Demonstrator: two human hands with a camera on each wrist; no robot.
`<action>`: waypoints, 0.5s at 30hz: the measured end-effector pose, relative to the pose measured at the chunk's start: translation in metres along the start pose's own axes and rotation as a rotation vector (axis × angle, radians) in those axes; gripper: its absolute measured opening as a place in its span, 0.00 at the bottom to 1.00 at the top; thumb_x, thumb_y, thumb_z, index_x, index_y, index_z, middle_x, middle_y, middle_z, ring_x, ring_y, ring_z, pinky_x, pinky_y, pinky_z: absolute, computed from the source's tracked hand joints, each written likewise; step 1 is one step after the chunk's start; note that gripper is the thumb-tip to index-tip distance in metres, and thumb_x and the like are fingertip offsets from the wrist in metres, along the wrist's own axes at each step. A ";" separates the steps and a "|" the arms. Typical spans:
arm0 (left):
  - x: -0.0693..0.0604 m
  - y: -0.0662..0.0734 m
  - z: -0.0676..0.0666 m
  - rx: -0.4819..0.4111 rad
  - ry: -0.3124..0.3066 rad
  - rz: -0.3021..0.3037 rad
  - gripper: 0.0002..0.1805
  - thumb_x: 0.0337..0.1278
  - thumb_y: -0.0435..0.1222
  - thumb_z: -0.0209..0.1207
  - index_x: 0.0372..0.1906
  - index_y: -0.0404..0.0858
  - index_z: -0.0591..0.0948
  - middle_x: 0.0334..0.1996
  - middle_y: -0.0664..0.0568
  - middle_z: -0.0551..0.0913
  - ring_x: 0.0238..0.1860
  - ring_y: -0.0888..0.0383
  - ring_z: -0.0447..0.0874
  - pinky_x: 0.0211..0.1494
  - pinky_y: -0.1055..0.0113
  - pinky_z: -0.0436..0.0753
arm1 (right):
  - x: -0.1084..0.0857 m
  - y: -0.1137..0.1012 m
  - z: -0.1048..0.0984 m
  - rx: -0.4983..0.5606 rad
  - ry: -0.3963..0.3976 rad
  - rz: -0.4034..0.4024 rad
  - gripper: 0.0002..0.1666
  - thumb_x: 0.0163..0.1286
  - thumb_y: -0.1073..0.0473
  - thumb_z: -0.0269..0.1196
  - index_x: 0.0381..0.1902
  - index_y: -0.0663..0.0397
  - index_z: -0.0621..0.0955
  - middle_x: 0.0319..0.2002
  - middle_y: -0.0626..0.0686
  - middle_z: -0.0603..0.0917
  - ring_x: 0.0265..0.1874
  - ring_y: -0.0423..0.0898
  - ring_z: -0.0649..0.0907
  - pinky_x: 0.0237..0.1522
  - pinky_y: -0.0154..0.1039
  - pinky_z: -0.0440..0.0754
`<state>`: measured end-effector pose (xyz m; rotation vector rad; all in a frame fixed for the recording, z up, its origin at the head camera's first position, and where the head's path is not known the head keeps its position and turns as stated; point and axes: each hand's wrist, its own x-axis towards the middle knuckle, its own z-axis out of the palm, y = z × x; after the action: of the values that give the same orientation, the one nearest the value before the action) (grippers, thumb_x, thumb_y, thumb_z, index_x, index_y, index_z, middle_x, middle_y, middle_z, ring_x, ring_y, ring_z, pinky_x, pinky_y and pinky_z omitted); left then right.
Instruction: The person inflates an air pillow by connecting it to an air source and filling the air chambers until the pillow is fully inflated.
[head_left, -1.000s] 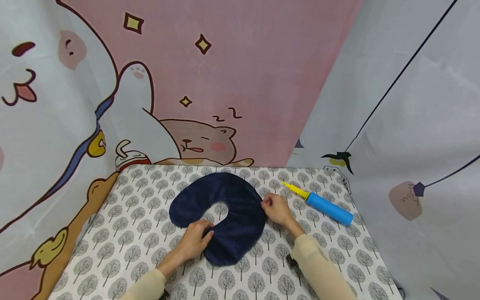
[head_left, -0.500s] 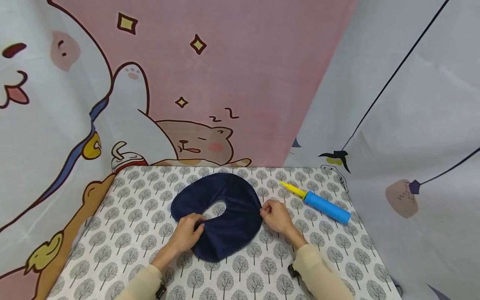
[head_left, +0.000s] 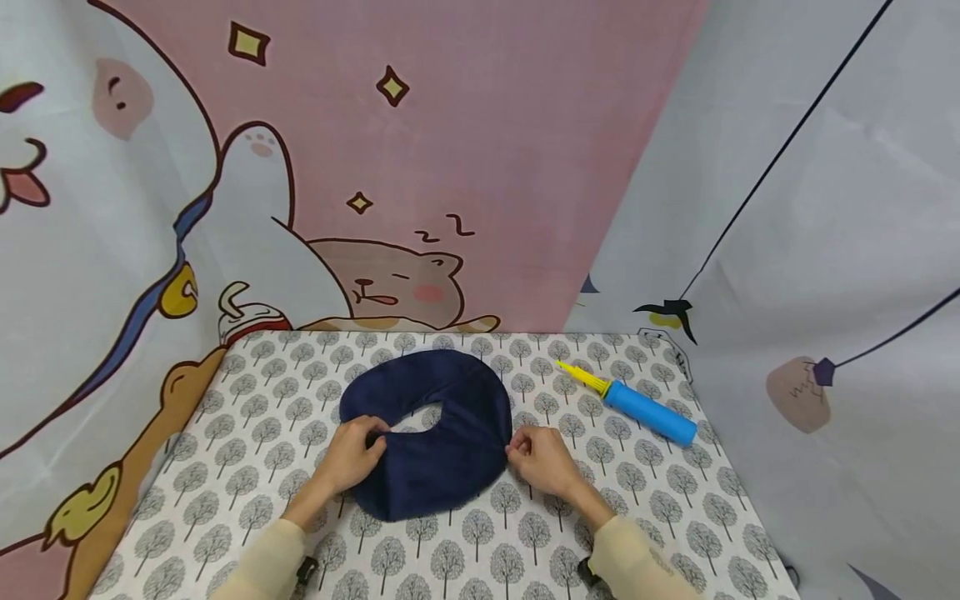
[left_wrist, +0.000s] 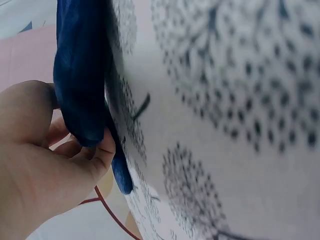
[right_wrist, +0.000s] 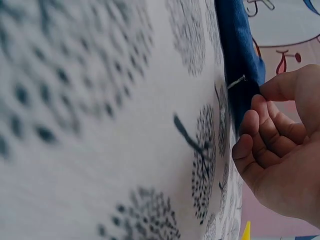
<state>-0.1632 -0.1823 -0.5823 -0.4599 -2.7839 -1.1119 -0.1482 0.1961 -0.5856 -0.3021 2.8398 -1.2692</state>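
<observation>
A dark blue U-shaped neck pillow [head_left: 450, 450] lies flat on the tree-print cloth, its two ends now close together on the left. The left hand [head_left: 347, 457] pinches the end nearer the person; in the left wrist view the thumb and fingers of that hand [left_wrist: 55, 160] are curled round the blue fabric [left_wrist: 80, 75]. At the pillow's right outer edge the right hand [head_left: 547, 462] pinches the fabric between thumb and forefinger. The right wrist view shows that hand [right_wrist: 285, 145] at the blue edge [right_wrist: 237, 45], beside a small pale thread or tag [right_wrist: 237, 81].
A blue pump [head_left: 651, 412] with a yellow nozzle [head_left: 581, 375] lies at the right back of the table, beyond the right hand. Printed cloth walls [head_left: 480, 125] stand behind and at both sides of the table [head_left: 480, 554].
The left hand has drawn the pillow's near end leftward, narrowing the opening. The right hand has moved slightly toward the person along with the pillow's right edge. The head view has shifted a little.
</observation>
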 end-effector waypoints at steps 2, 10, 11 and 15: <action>0.000 0.000 -0.004 0.018 -0.035 -0.046 0.08 0.71 0.25 0.67 0.49 0.35 0.92 0.49 0.43 0.94 0.54 0.42 0.94 0.60 0.43 0.90 | -0.003 -0.002 0.002 -0.002 -0.007 -0.015 0.11 0.70 0.63 0.74 0.28 0.46 0.86 0.22 0.39 0.82 0.21 0.31 0.76 0.29 0.29 0.76; -0.004 -0.003 -0.007 0.045 -0.080 -0.050 0.10 0.74 0.26 0.67 0.53 0.34 0.91 0.52 0.42 0.93 0.56 0.41 0.93 0.63 0.42 0.89 | -0.006 -0.004 0.005 -0.025 -0.013 -0.049 0.09 0.72 0.62 0.75 0.31 0.47 0.87 0.24 0.40 0.83 0.22 0.30 0.76 0.31 0.28 0.77; -0.005 -0.003 -0.006 0.052 -0.079 -0.037 0.10 0.74 0.27 0.67 0.54 0.34 0.91 0.53 0.42 0.93 0.57 0.41 0.92 0.63 0.41 0.89 | -0.007 -0.003 0.004 -0.013 -0.021 -0.053 0.09 0.73 0.61 0.75 0.32 0.47 0.87 0.24 0.40 0.84 0.22 0.30 0.76 0.31 0.28 0.77; -0.006 0.002 -0.003 0.092 -0.054 0.034 0.15 0.72 0.29 0.71 0.60 0.32 0.89 0.55 0.40 0.91 0.58 0.40 0.91 0.64 0.40 0.88 | -0.010 0.003 -0.003 0.041 -0.045 -0.099 0.05 0.73 0.61 0.76 0.37 0.49 0.88 0.27 0.43 0.86 0.24 0.31 0.78 0.31 0.29 0.80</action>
<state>-0.1574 -0.1844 -0.5803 -0.5323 -2.8478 -0.9742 -0.1396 0.2026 -0.5864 -0.4693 2.7898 -1.3175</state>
